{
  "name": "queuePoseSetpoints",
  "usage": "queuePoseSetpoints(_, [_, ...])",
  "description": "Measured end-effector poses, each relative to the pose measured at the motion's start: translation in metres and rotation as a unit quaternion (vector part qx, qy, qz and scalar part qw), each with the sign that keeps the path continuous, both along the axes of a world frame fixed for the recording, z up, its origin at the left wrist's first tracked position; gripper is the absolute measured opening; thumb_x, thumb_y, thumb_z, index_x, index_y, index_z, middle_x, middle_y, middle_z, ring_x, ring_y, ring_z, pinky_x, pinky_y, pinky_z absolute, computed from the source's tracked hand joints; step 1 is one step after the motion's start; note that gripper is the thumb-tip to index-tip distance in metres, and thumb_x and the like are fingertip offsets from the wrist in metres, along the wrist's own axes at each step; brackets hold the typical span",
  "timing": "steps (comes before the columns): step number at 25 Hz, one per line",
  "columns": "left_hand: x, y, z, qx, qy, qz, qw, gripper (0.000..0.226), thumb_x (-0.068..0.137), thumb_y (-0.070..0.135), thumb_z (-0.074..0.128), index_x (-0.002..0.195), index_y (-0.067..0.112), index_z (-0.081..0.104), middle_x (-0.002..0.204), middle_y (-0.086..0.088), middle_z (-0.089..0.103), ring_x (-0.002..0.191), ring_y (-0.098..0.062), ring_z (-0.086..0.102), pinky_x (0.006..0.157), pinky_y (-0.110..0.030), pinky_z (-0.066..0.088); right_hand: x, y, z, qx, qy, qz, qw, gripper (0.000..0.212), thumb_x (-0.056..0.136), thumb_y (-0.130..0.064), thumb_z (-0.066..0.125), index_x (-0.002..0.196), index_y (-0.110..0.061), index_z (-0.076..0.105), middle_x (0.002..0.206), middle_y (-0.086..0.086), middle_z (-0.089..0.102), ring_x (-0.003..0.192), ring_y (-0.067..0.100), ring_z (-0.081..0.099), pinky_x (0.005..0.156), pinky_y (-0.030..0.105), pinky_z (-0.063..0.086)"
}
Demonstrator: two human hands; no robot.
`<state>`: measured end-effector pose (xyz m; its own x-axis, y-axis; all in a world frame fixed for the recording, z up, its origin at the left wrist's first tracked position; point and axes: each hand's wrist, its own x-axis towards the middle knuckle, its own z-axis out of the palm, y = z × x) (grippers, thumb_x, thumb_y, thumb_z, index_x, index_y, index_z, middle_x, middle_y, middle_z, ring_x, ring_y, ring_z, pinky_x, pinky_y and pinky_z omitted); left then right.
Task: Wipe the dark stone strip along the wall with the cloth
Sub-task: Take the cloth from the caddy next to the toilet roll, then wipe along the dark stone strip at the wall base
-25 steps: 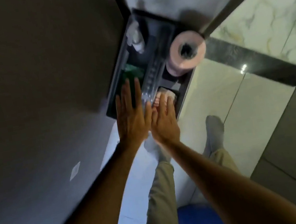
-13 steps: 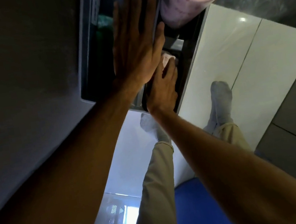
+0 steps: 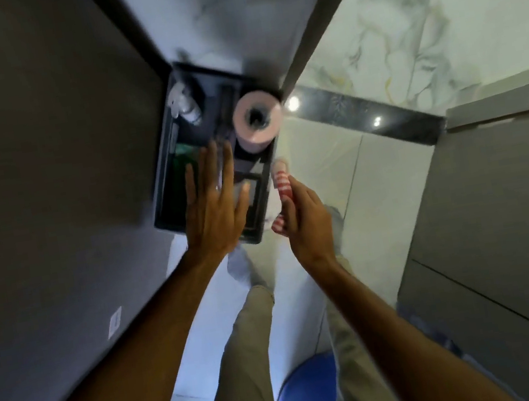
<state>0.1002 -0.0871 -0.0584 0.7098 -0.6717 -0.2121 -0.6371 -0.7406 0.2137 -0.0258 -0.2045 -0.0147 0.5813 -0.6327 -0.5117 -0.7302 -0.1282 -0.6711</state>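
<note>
My right hand point(image 3: 306, 219) is closed around a red and white striped cloth point(image 3: 282, 182), just right of a dark wall rack point(image 3: 165, 195). The cloth sticks out above and below my fingers. My left hand point(image 3: 214, 211) lies flat with spread fingers against the lower part of the rack. The dark stone strip point(image 3: 368, 118) runs along the base of the marble wall, to the upper right of my right hand, with two light glints on it.
A pink toilet paper roll point(image 3: 257, 120) and a white bottle point(image 3: 183, 104) sit in the rack. Grey cabinet fronts point(image 3: 501, 215) stand at the right. My legs and socked feet are below on pale floor tiles point(image 3: 323, 163). A blue round object point(image 3: 308, 398) lies at the bottom.
My right hand has come out of the rack with the striped cloth and moved right. My left hand stays flat on the rack. The view has pulled back.
</note>
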Motion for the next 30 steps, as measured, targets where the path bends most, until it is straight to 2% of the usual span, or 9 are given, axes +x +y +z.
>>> queuePoseSetpoints(3, [-0.039, -0.032, 0.044, -0.009, 0.005, -0.064, 0.998, 0.067, 0.118, 0.046, 0.033, 0.173, 0.010, 0.020, 0.180, -0.021, 0.023, 0.168, -0.037, 0.022, 0.136, -0.060, 0.023, -0.018, -0.060, 0.047, -0.054, -0.009, -0.012, 0.998, 0.043, 0.116, -0.018, 0.056, 0.157, -0.006, 0.059, 0.150, 0.017, 0.068, 0.132, 0.031, 0.069, 0.107, 0.014, 0.045])
queuePoseSetpoints(8, [-0.086, -0.116, 0.070, -0.072, 0.070, -0.116, 0.988, 0.064, 0.114, 0.039, 0.039, 0.170, 0.009, 0.032, 0.173, -0.023, 0.038, 0.162, -0.040, 0.037, 0.127, -0.067, 0.038, -0.030, -0.157, 0.066, -0.047, -0.039, -0.054, 0.997, 0.041, 0.116, -0.030, 0.057, 0.154, -0.015, 0.059, 0.144, 0.007, 0.070, 0.104, 0.009, 0.073, 0.098, 0.024, 0.066])
queuePoseSetpoints(11, [-0.096, -0.175, 0.059, -0.036, 0.108, -0.085, 0.990, 0.066, 0.113, 0.042, 0.037, 0.169, 0.008, 0.032, 0.175, -0.021, 0.035, 0.164, -0.040, 0.033, 0.131, -0.067, 0.032, -0.031, -0.222, 0.051, -0.038, -0.029, -0.051, 0.998, 0.047, 0.117, -0.034, 0.054, 0.162, -0.018, 0.053, 0.156, 0.004, 0.065, 0.130, 0.019, 0.071, 0.115, 0.037, 0.061])
queuePoseSetpoints(15, [-0.095, -0.247, 0.006, 0.013, 0.146, -0.080, 0.986, 0.070, 0.115, 0.049, 0.020, 0.172, 0.009, 0.025, 0.180, -0.018, 0.025, 0.167, -0.040, 0.023, 0.137, -0.061, 0.018, -0.025, -0.302, 0.004, -0.024, -0.003, -0.016, 1.000, 0.054, 0.117, -0.037, 0.051, 0.169, -0.022, 0.044, 0.170, 0.003, 0.053, 0.151, 0.024, 0.060, 0.126, 0.041, 0.052])
queuePoseSetpoints(20, [-0.096, -0.310, -0.139, 0.004, 0.108, -0.085, 0.990, 0.072, 0.117, 0.053, 0.021, 0.159, 0.002, 0.049, 0.159, -0.030, 0.055, 0.145, -0.053, 0.055, 0.116, -0.071, 0.043, -0.019, -0.368, -0.140, -0.022, 0.037, 0.055, 0.998, 0.060, 0.114, -0.036, 0.057, 0.170, -0.020, 0.042, 0.173, 0.007, 0.049, 0.153, 0.030, 0.057, 0.126, 0.051, 0.051])
queuePoseSetpoints(23, [-0.083, -0.322, -0.258, 0.053, 0.099, -0.107, 0.988, 0.073, 0.112, 0.055, 0.027, 0.164, 0.007, 0.044, 0.169, -0.025, 0.045, 0.155, -0.048, 0.045, 0.127, -0.065, 0.031, -0.013, -0.379, -0.255, -0.037, 0.056, 0.057, 0.996, 0.057, 0.117, -0.034, 0.053, 0.171, -0.022, 0.039, 0.175, 0.006, 0.046, 0.154, 0.030, 0.056, 0.125, 0.053, 0.052])
queuePoseSetpoints(25, [-0.077, -0.319, -0.330, 0.067, 0.092, -0.123, 0.986, 0.078, 0.111, 0.061, 0.018, 0.168, 0.011, 0.038, 0.175, -0.022, 0.036, 0.161, -0.045, 0.036, 0.133, -0.065, 0.026, -0.007, -0.377, -0.324, -0.022, 0.053, 0.037, 0.998, 0.054, 0.120, -0.036, 0.044, 0.172, -0.024, 0.037, 0.176, 0.003, 0.045, 0.156, 0.028, 0.053, 0.127, 0.047, 0.050])
queuePoseSetpoints(28, [-0.068, -0.309, -0.437, 0.075, 0.084, -0.113, 0.987, 0.083, 0.110, 0.064, 0.008, 0.170, 0.013, 0.034, 0.178, -0.020, 0.029, 0.164, -0.044, 0.029, 0.134, -0.066, 0.023, 0.012, -0.367, -0.425, -0.026, 0.032, 0.039, 0.998, 0.050, 0.123, -0.033, 0.038, 0.172, -0.022, 0.037, 0.175, 0.001, 0.046, 0.156, 0.022, 0.053, 0.123, 0.016, 0.040])
queuePoseSetpoints(30, [-0.062, -0.299, -0.498, 0.098, 0.070, -0.080, 0.989, 0.080, 0.110, 0.063, 0.012, 0.172, 0.015, 0.026, 0.181, -0.018, 0.019, 0.168, -0.040, 0.019, 0.137, -0.062, 0.014, 0.027, -0.357, -0.480, -0.090, 0.032, 0.108, 0.990, 0.051, 0.123, -0.026, 0.039, 0.173, -0.015, 0.035, 0.178, 0.006, 0.041, 0.159, 0.023, 0.050, 0.123, 0.015, 0.037])
